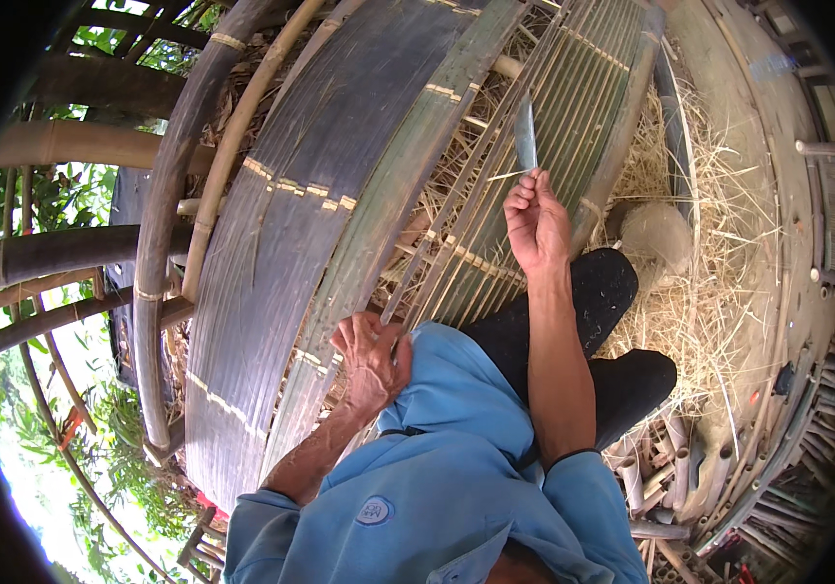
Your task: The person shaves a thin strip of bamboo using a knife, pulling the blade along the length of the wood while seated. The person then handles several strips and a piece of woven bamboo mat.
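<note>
My right hand (536, 222) is raised over my lap and grips a knife (526, 134), its grey blade pointing up and away. A thin pale bamboo sliver (507, 175) sticks out beside the blade. My left hand (371, 355) is closed around the near end of a long thin bamboo strip (456, 204) that runs up toward the knife. Both hands work above my knees, which are in dark trousers (602, 292). A blue shirt covers my chest and upper arms.
Wide split bamboo slats (291, 224) and bundles of thin strips (573, 107) lie across in front of me. Bamboo shavings (700, 282) litter the floor to the right. A bamboo pole railing (67, 248) stands left, greenery beyond. Cut bamboo tubes (671, 467) lie lower right.
</note>
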The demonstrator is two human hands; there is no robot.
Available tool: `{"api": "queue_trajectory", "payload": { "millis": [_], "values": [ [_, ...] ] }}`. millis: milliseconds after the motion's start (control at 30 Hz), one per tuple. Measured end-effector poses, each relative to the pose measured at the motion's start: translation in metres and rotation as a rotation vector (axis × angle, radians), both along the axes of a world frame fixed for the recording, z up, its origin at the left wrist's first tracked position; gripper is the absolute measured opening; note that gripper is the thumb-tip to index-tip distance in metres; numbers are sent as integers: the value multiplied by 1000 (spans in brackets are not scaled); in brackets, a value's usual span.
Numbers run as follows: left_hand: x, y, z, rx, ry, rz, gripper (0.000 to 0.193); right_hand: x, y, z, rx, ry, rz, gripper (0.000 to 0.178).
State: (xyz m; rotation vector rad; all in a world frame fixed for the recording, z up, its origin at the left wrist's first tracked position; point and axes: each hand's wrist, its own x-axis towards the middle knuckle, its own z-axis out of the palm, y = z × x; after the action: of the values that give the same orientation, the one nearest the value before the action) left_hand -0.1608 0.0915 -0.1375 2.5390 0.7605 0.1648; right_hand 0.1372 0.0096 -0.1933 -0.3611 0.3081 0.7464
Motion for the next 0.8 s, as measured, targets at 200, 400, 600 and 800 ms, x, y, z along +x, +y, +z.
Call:
{"api": "queue_trajectory", "payload": {
  "millis": [200, 400, 600, 800],
  "values": [
    [1, 1, 5, 46, -63, -64, 18, 44, 1, 1, -4, 71, 76, 19],
    [1, -3, 7, 35, -91, -74, 20, 62, 4, 6, 60, 295, 72, 16],
    [7, 7, 18, -206, -95, -99, 17, 55, -16, 22, -41, 67, 139, 16],
    [0, 35, 12, -296, -80, -74, 12, -48, -45, 73, -696, -1284, 792, 15]
  ]
}}
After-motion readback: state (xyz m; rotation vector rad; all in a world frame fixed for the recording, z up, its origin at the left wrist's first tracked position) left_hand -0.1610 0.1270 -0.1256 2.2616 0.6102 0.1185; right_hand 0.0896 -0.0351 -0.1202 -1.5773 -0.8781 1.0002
